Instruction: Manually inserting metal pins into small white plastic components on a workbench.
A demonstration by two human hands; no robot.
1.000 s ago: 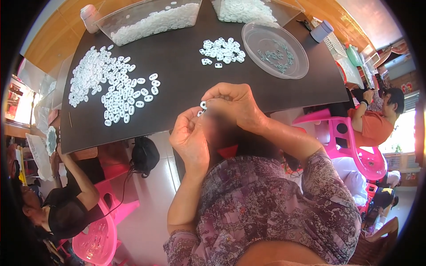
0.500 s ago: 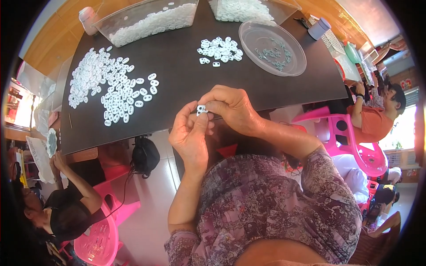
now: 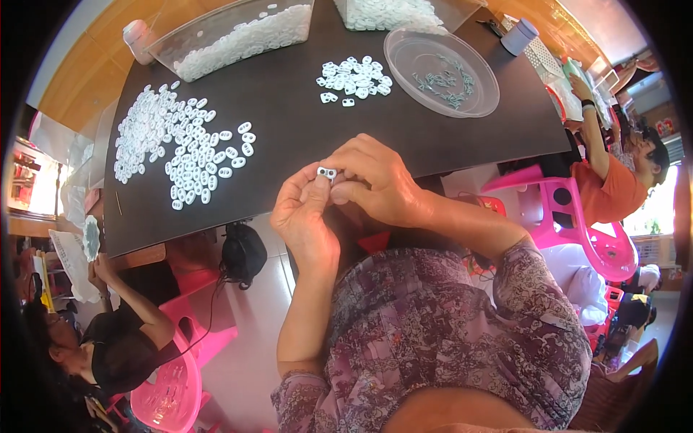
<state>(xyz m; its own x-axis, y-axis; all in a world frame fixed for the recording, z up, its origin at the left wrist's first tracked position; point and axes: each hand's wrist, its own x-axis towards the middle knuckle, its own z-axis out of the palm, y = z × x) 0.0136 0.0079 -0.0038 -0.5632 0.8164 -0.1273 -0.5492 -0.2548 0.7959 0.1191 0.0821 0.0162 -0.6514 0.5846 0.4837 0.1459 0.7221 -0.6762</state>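
Observation:
Over the near edge of the table, both my hands meet around a small white plastic piece with two dark holes (image 3: 327, 173). My left hand (image 3: 307, 216) pinches it between thumb and fingers, holes facing up. From the right, my right hand (image 3: 382, 184) closes on the same piece, its forefinger along the far side and its thumb bent below. Just ahead lies a small heap of white pieces (image 3: 354, 77). Farther left spreads a bigger pile of white oval two-hole pieces (image 3: 195, 155). A round clear shallow dish (image 3: 404, 86) holds small grey-green bits (image 3: 447, 83).
Two clear bins, one at the back left (image 3: 170, 61) and one at the back middle (image 3: 451, 14), hold many white pieces. A pink-white bottle (image 3: 137, 40) and a grey-lidded jar (image 3: 518, 37) flank them. Co-workers sit at left (image 3: 115, 339) and right (image 3: 613, 187), near pink chairs (image 3: 173, 390).
The held piece has turned so its two holes show side by side. My right thumb has drawn back and down from its top. The view has shifted slightly.

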